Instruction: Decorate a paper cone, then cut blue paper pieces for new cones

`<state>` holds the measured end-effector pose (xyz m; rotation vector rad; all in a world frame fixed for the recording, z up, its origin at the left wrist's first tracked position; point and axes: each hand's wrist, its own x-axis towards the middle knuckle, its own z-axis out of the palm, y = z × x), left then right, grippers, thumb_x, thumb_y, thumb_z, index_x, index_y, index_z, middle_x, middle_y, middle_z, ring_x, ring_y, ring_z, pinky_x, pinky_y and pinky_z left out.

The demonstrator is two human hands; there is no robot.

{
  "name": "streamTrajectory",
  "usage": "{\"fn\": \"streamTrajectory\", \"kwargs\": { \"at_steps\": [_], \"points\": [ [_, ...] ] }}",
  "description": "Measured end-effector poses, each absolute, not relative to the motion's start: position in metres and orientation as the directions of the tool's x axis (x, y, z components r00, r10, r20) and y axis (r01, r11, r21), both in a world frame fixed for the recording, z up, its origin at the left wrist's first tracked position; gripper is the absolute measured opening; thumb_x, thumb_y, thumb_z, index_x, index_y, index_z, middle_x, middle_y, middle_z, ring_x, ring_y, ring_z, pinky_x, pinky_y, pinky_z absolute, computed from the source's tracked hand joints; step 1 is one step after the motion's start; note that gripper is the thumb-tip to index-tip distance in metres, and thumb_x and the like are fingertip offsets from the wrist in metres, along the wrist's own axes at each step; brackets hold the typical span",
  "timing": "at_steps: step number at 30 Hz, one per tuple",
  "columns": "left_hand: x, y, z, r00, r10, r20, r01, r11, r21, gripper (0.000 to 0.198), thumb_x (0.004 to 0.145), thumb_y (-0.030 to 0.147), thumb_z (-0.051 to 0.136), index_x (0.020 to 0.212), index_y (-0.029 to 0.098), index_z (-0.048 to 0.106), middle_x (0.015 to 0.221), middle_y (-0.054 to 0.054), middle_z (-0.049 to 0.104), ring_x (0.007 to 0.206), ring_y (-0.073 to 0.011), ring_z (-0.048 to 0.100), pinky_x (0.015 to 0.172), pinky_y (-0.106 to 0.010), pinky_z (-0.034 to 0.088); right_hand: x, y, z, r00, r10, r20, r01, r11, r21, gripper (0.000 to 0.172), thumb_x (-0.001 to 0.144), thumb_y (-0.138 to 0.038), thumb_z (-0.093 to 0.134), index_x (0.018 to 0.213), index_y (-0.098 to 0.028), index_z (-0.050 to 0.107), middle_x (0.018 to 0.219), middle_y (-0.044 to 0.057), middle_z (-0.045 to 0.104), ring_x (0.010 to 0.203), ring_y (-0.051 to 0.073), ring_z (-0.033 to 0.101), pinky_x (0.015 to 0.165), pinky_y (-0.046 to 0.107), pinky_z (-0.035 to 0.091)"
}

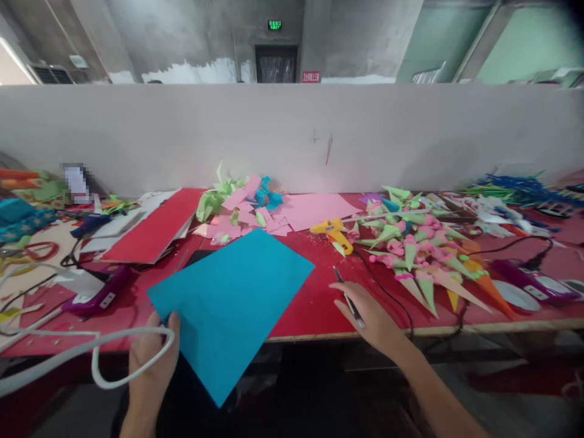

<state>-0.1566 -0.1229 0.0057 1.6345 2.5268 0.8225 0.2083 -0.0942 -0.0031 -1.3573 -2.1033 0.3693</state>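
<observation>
A blue square sheet of paper is held tilted over the table's front edge. My left hand pinches its left corner between thumb and fingers; a white cable loops in front of that hand. Over the red tabletop to the right, my right hand holds a slim dark pen, its tip pointing away from me. Beyond that hand lies a yellow glue gun, close to a pile of small paper cones in pink, green and orange.
Pink paper and crumpled green scraps lie at the back against a grey partition. A red board rests at the left. Purple power strips with cords sit at both sides. Blue and green stems are heaped far right.
</observation>
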Motion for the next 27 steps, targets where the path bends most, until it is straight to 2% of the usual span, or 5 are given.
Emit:
{"fn": "streamTrajectory", "kwargs": {
  "at_steps": [3,7,13,20,27],
  "points": [
    [-0.142,-0.126,-0.001,-0.536,0.805,0.253,0.799,0.388,0.459,0.019,0.078,0.036,0.035,0.064,0.022,0.036,0.046,0.002,0.042,0.047,-0.0167,0.047,0.049,-0.026,0.032,0.197,-0.087,0.002,-0.265,0.915,0.305,0.644,0.404,-0.650,0.031,0.086,-0.032,0.040,0.115,-0.020,0.044,0.112,0.011,0.053,0.106,0.022,0.050,0.091,0.039,0.039],
    [-0.118,-0.120,-0.001,-0.320,0.937,0.141,0.839,0.211,0.502,0.024,0.079,0.039,0.035,0.066,0.021,0.044,0.053,0.000,0.053,0.056,-0.0172,0.054,0.051,-0.025,0.032,0.184,-0.074,0.018,-0.288,0.938,0.195,0.405,0.303,-0.862,0.033,0.087,-0.038,0.036,0.112,-0.020,0.049,0.101,0.008,0.059,0.094,0.018,0.057,0.083,0.032,0.045],
    [-0.129,-0.111,0.017,-0.097,0.981,-0.167,0.789,0.178,0.588,0.045,0.076,0.054,0.039,0.051,0.019,0.052,0.050,0.000,0.058,0.054,-0.0158,0.056,0.056,-0.024,0.038,0.172,-0.048,0.043,-0.488,0.845,0.218,0.240,0.370,-0.898,0.035,0.088,-0.039,0.036,0.094,-0.019,0.064,0.091,0.006,0.064,0.085,0.016,0.060,0.078,0.029,0.045],
    [-0.156,-0.102,0.012,-0.331,0.943,0.040,0.804,0.259,0.535,0.052,0.071,0.057,0.045,0.105,0.018,0.054,0.059,-0.001,0.061,0.064,-0.0201,0.062,0.054,-0.025,0.044,0.124,-0.006,0.039,-0.481,0.856,0.191,0.162,0.301,-0.940,0.023,0.077,-0.036,0.053,0.071,-0.016,0.063,0.061,0.002,0.061,0.057,0.012,0.056,0.054,0.023,0.044],
    [-0.134,-0.109,-0.001,-0.190,0.982,0.002,0.902,0.173,0.396,0.045,0.079,0.039,0.044,0.121,0.023,0.044,0.068,-0.002,0.067,0.067,-0.0190,0.065,0.052,-0.022,0.042,0.062,0.027,0.013,-0.647,0.762,0.033,0.068,0.100,-0.993,0.031,0.074,-0.043,0.052,0.063,-0.014,0.061,0.054,0.000,0.058,0.047,0.009,0.052,0.047,0.021,0.042]
  ]
}}
